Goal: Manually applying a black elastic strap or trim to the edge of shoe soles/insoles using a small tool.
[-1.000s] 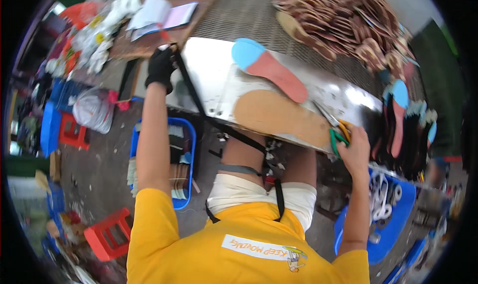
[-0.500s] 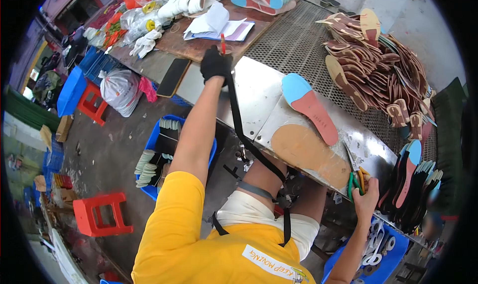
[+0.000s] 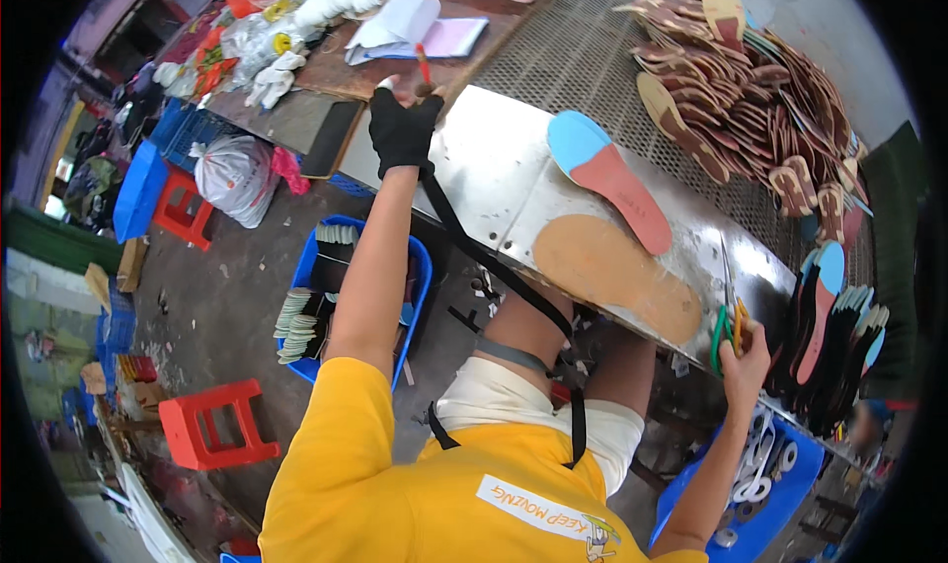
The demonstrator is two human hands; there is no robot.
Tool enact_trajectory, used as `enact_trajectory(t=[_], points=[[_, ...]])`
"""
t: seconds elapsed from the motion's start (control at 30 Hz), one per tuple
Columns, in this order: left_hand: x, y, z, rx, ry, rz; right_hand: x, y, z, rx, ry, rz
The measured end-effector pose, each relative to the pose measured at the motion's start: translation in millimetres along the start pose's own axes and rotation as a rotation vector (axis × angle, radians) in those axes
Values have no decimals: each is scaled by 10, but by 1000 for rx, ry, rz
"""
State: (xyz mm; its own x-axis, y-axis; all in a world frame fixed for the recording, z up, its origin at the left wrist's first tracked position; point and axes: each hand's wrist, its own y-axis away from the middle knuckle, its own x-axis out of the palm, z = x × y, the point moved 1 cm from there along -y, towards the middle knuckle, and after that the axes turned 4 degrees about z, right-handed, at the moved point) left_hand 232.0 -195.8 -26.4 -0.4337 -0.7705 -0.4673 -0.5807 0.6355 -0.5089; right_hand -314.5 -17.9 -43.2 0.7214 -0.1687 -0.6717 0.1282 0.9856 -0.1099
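Note:
My left hand [image 3: 405, 133], in a black fingerless glove, reaches to the table's far side with its fingers apart, beside an upright red pen [image 3: 423, 64]. A black strap [image 3: 474, 252] runs from near that wrist down to my lap; how it is fastened is hidden. My right hand [image 3: 747, 361] is closed on scissors [image 3: 729, 277] with green and orange handles, their blades pointing away over the table's near edge. Between the hands lies a blue and red insole [image 3: 620, 193] on the metal top, nearer me a tan insole-shaped sheet [image 3: 612, 267].
Brown insoles [image 3: 750, 109] are heaped on the mesh surface [image 3: 563, 59]. More insoles [image 3: 839, 336] stand in a row to the right. Papers [image 3: 444, 38] lie at the back. Below are a blue crate [image 3: 420, 286], a bin of tape rolls [image 3: 800, 464] and a red stool [image 3: 217, 425].
My left hand has shifted slightly left, and its fingers now show spread near the pen. The right hand still grips the scissors. The whole view has shifted a little.

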Motion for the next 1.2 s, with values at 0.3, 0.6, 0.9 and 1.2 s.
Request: enact_trajectory(t=[0.3,0.6,0.9,1.2], points=[[344,-349,316,43,-578,346,5,56,43,76,-45,-9],[-191,-462,-592,321,142,313,38,-22,19,40,71,-61],[-108,1423,-1673,-235,1086,1399,320,186,456,144,-727,-15],[-99,2299,-2039,-483,1086,1741,256,26,1266,-28,-923,138]])
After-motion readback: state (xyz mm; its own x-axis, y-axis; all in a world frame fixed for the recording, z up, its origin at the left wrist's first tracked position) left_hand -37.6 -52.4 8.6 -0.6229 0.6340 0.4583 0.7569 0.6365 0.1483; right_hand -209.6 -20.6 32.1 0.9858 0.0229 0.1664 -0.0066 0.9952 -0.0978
